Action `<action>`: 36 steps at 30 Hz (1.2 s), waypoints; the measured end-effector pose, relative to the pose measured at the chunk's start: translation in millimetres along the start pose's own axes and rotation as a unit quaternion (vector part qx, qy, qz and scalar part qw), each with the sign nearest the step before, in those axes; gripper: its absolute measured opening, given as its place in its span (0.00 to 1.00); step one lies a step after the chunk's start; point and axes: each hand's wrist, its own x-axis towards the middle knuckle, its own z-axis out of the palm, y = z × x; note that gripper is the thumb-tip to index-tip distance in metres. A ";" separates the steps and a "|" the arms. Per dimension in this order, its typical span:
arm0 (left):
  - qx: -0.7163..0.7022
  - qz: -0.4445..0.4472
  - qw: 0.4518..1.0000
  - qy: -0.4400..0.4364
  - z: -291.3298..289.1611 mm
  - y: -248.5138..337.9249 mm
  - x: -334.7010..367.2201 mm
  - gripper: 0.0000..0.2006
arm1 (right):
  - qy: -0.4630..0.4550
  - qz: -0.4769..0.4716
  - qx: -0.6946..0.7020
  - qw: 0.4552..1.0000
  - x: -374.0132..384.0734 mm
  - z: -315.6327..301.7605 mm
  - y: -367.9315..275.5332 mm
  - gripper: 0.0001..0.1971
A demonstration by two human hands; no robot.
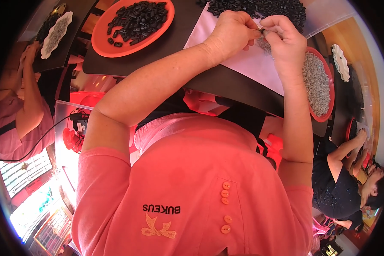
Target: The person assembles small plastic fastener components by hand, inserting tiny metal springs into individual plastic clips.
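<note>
Over a pale pink sheet (pixel 260 70) on the dark table, my hands meet fingertip to fingertip. My left hand (pixel 232 36) is closed in a pinch on a small black plastic piece (pixel 262 31). Against that piece the thumb and fingers of my right hand (pixel 287 45) are pressed together; whatever else they hold is too small to tell. Beyond the hands, a heap of black plastic pieces (pixel 283 9) lies on the sheet. A few small clear-grey pieces (pixel 263 45) are partly hidden by my right hand.
At the left, an orange-red plate (pixel 100 40) holds loose black pieces. Beside my right forearm, another red plate (pixel 330 100) is filled with small clear-grey pieces. A clear plastic edge (pixel 333 21) runs along the far right. Other people (pixel 19 115) work on either side.
</note>
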 end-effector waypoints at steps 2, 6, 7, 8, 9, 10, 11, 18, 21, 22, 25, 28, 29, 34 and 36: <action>0.002 0.005 1.000 0.005 0.1 -3.9 0.6 0.04 | 0.013 -0.014 -0.035 0.999 -1.7 4.6 -5.2 0.09; -0.024 0.022 0.999 0.033 4.3 -9.2 1.3 0.05 | 0.051 -0.056 -0.077 0.994 -3.0 13.5 -5.1 0.09; -0.024 0.021 0.999 0.033 4.1 -10.2 1.2 0.05 | 0.049 -0.055 -0.076 0.994 -3.6 16.3 -6.6 0.09; -0.018 0.028 0.999 0.042 3.6 -10.9 1.5 0.05 | 0.058 -0.051 -0.101 0.992 -4.2 19.2 -9.0 0.09; -0.012 0.037 0.998 0.051 2.7 -11.8 2.5 0.04 | 0.067 -0.049 -0.125 0.989 -3.9 21.2 -10.6 0.09; -0.013 0.037 0.998 0.053 3.0 -15.0 4.5 0.04 | 0.065 -0.050 -0.125 0.989 -3.7 22.0 -7.6 0.09; -0.001 0.058 0.996 0.061 4.3 -19.1 6.5 0.04 | 0.070 -0.071 -0.144 0.985 -3.6 21.9 -1.4 0.08; 0.010 0.019 1.000 -0.007 -3.4 -5.7 6.1 0.05 | 0.020 0.086 0.095 0.992 4.0 0.4 -5.1 0.08; -0.025 0.035 0.999 -0.022 -2.0 -9.6 9.4 0.05 | -0.004 0.070 0.085 0.994 4.0 -6.6 -3.7 0.07; -0.026 0.036 0.999 -0.023 -1.1 -10.4 9.2 0.05 | -0.017 0.052 0.063 0.996 3.8 -8.1 -2.7 0.07; -0.017 0.054 0.998 -0.019 1.7 -10.4 7.0 0.05 | 0.006 0.022 -0.012 1.000 1.4 -5.7 -3.3 0.07; -0.008 0.083 0.996 0.010 4.9 -12.2 4.9 0.05 | 0.032 -0.007 -0.014 0.999 0.1 1.7 -11.4 0.07; 0.007 0.104 0.994 0.024 5.6 -13.2 5.2 0.05 | 0.031 -0.007 -0.013 0.999 0.1 3.9 -14.1 0.07; 0.035 0.148 0.987 0.059 3.3 -17.0 5.8 0.06 | 0.065 -0.098 -0.156 0.981 -2.0 13.6 -23.6 0.06; 0.098 0.214 0.967 0.100 2.8 -20.6 7.4 0.06 | 0.061 -0.094 -0.155 0.982 -2.7 15.5 -22.3 0.06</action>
